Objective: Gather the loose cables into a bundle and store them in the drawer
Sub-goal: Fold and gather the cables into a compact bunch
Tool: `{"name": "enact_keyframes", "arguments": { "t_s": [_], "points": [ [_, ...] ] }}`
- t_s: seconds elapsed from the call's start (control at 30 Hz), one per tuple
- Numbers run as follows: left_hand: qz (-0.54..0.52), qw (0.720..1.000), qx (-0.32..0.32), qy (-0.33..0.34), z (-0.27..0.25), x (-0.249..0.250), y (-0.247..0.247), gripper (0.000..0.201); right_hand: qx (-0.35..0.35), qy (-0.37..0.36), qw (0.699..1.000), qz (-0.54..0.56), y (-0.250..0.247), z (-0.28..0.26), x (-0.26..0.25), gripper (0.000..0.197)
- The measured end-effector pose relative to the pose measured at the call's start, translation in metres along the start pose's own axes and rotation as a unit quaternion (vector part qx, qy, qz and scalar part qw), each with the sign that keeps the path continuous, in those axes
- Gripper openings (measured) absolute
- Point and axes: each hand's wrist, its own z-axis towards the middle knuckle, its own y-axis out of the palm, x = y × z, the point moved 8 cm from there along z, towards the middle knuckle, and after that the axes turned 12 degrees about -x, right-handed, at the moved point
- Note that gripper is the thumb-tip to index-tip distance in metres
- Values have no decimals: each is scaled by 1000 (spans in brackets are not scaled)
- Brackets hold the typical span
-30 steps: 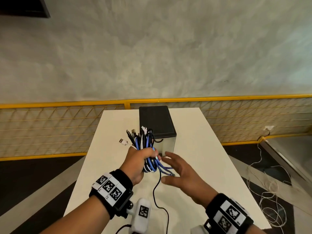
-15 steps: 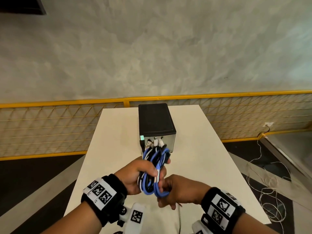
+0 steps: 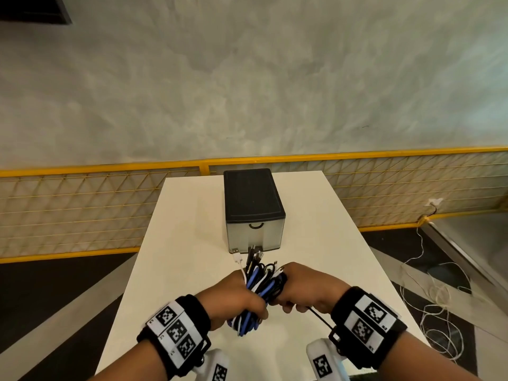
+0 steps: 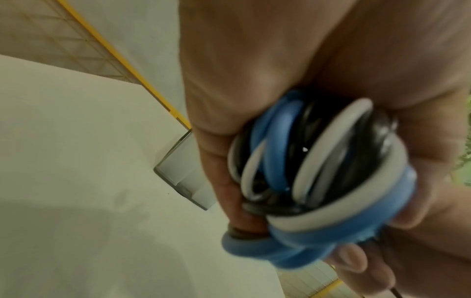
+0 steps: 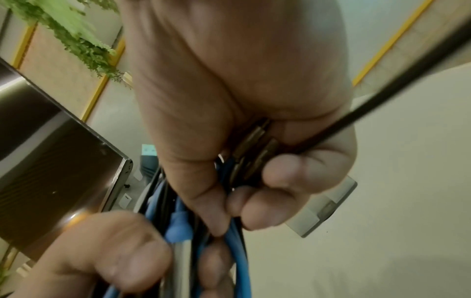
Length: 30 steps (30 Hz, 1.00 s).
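Observation:
A bundle of blue, white and black cables (image 3: 259,284) is held above the near half of the white table (image 3: 192,243). My left hand (image 3: 236,301) grips its lower looped end (image 4: 318,181). My right hand (image 3: 299,290) grips the upper part, fingers curled round black strands (image 5: 254,153). A black cable (image 3: 320,317) runs taut from my right fist toward my wrist (image 5: 382,96). Plug ends (image 3: 251,257) stick out toward the small drawer unit (image 3: 254,213), black-topped with a shut grey drawer front.
A yellow-framed mesh fence (image 3: 82,210) runs behind the table below a grey wall. White cord (image 3: 437,312) lies tangled on the dark floor at the right. Green foliage (image 5: 68,34) shows in the right wrist view.
The bundle went from upright in my left hand to lying between both fists, lower and nearer me. My right hand, open a second ago, has closed on the cables.

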Motion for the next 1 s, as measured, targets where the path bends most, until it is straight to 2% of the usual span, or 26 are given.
{"name": "enact_keyframes", "arguments": {
  "t_s": [0.2, 0.3, 0.4, 0.53, 0.7, 0.87, 0.93, 1.0],
  "points": [
    [57, 994, 37, 83, 6, 10, 4, 32, -26, -15, 999, 29, 1, 0, -6, 7],
    [99, 989, 58, 96, 6, 13, 0, 35, -61, -10, 997, 46, 9, 0, -4, 22],
    [82, 988, 62, 117, 4, 14, 2, 29, -73, -24, 994, 73, 13, 0, -6, 32],
    [53, 985, 99, 132, 3, 11, 3, 25, -54, -28, 995, 74, 4, 1, -11, 29],
    [47, 986, 130, 89, 8, 5, -6, 23, 23, -22, 998, 53, -12, 3, -13, 28],
    [-12, 990, 135, 35, 11, -17, -14, 23, 95, -62, 988, 108, -27, -3, -14, 61],
    [-38, 986, 161, 37, 7, -18, -20, 20, 110, -78, 979, 156, -33, -7, -12, 60],
    [-72, 977, 200, 36, 2, -18, -32, 18, 107, -67, 976, 179, -36, -13, -6, 46]
  ]
}}
